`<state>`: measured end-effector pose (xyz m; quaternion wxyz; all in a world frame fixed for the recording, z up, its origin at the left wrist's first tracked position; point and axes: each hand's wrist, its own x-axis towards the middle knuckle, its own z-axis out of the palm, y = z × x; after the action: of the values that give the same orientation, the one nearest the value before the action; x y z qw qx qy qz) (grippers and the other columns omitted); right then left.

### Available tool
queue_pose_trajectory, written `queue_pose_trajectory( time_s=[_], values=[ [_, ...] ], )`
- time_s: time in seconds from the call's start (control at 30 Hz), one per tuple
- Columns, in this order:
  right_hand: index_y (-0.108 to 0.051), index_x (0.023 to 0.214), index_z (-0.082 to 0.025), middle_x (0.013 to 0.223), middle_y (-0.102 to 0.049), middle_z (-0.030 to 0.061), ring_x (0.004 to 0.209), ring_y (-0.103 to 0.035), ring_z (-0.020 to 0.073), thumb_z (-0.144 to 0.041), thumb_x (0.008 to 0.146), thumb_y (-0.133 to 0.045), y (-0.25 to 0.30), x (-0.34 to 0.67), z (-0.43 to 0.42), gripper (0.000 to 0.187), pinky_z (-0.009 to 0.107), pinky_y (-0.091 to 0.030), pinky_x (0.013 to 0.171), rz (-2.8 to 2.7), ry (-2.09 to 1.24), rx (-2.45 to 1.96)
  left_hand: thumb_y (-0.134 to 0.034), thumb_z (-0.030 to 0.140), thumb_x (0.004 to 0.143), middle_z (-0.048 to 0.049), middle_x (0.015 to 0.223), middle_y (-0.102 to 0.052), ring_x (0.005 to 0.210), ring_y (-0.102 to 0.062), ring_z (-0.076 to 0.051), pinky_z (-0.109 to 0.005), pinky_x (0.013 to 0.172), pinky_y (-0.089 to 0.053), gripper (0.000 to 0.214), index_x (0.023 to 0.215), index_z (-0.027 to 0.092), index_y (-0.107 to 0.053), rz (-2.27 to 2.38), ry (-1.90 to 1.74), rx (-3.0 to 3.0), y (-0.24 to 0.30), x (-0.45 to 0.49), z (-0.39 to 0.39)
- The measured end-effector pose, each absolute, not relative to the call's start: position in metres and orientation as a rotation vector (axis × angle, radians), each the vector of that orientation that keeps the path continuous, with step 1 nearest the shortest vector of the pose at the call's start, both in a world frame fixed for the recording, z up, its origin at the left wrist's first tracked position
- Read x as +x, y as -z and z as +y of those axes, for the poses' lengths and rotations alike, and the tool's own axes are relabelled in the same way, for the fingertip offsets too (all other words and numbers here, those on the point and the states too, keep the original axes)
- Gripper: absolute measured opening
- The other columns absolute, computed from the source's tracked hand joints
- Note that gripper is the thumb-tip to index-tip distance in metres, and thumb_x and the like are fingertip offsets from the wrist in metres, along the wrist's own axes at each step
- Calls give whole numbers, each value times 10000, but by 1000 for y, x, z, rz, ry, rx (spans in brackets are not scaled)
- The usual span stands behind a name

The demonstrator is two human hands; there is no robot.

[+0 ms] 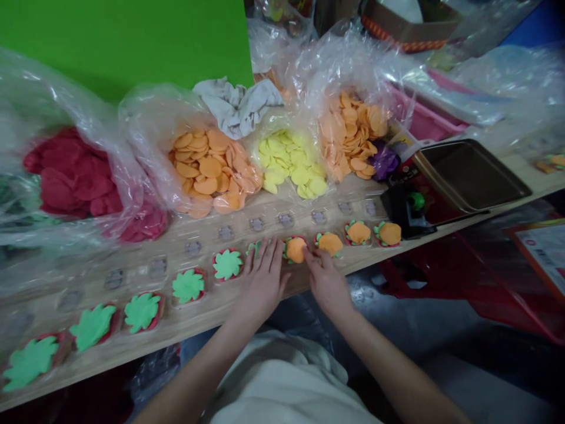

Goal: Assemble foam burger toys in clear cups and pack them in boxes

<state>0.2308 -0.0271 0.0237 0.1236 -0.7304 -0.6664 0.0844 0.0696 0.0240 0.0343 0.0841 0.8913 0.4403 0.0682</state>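
A row of felt flower stacks runs along the front of a wooden board [207, 318]. My left hand [261, 277] lies flat with fingers stretched out over one green felt piece [253, 246], mostly hiding it. My right hand [325, 280] reaches forward, its fingertips touching an orange disc [295, 249] set on a green and red stack. To the right sit three more orange-topped stacks [358, 232]. To the left lie several green leaf shapes [228, 264] on red bases, without orange discs.
Open plastic bags at the back hold red felt [75, 182], orange discs [209, 171], yellow discs [291, 162] and pale orange discs [355, 138]. A grey cloth [236, 106] lies between them. A dark tray [472, 174] and a black tool [406, 209] sit at the right.
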Motion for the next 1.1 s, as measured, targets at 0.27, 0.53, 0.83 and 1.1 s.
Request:
queue_pose_trajectory(
  time_s=[0.27, 0.53, 0.83, 1.1],
  values=[
    [-419, 1304, -251, 1200, -466, 133, 990, -530, 229, -117, 830, -412, -28, 226, -16, 493, 320, -497, 757, -2115, -207, -2159, -391, 280, 859, -97, 1480, -171, 1371, -94, -241, -470, 1112, -110, 604, 1402, 85, -209, 1281, -145, 2697, -32, 75, 20],
    [-493, 1231, -230, 1069, -500, 107, 920, -542, 192, -165, 852, -394, -41, 264, -16, 398, 302, -477, 776, -1843, -170, -2135, -455, 370, 838, -105, 1473, -203, 1367, -124, -235, -468, 1117, -84, 660, 1396, 97, -231, 1059, -77, 2813, -38, 82, 29],
    [-536, 1103, -169, 1091, -475, 122, 931, -539, 210, -402, 817, -506, -34, 348, -4, 370, 312, -459, 744, -1500, -41, -2493, -507, 403, 820, -146, 1324, -420, 1281, -301, -295, -528, 1077, -154, 488, 1235, 150, -463, 1151, -414, 2654, -51, 91, 42],
    [-449, 1211, -141, 1049, -502, 135, 949, -522, 252, -380, 761, -561, -19, 356, -2, 522, 412, -452, 804, -1483, -148, -2283, -449, 259, 873, -83, 1233, -470, 1183, -416, -193, -371, 1005, -348, 238, 1089, 216, -538, 1057, -708, 2194, -63, 96, 26]
  ],
)
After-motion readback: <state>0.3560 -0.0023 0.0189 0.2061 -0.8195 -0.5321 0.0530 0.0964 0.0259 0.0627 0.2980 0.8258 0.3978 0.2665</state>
